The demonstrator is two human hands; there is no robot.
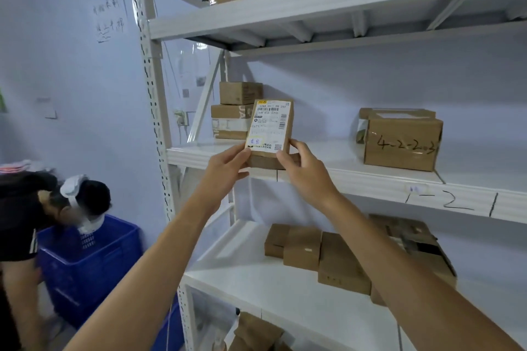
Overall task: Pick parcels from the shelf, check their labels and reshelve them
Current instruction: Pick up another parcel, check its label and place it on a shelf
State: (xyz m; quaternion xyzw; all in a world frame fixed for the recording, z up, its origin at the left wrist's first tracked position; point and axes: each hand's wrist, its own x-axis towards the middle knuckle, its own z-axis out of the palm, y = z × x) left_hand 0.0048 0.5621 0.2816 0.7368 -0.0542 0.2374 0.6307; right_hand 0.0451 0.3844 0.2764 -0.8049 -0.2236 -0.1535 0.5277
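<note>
Two hands hold one small parcel (269, 134) upright at the centre of the frame, label facing us: our left hand (228, 164) pinches its lower left corner, our right hand (302, 164) its lower right. It sits just above the front edge of the middle shelf (370, 179). Right of it stands a box marked 4-2-2-3 (402, 144)

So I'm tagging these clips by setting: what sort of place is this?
Most likely a parcel pickup depot or small stockroom. White metal shelving has hand-written slot codes, cardboard boxes sit in its bays, and both hands hold up a small parcel bearing a barcoded shipping label.
</note>
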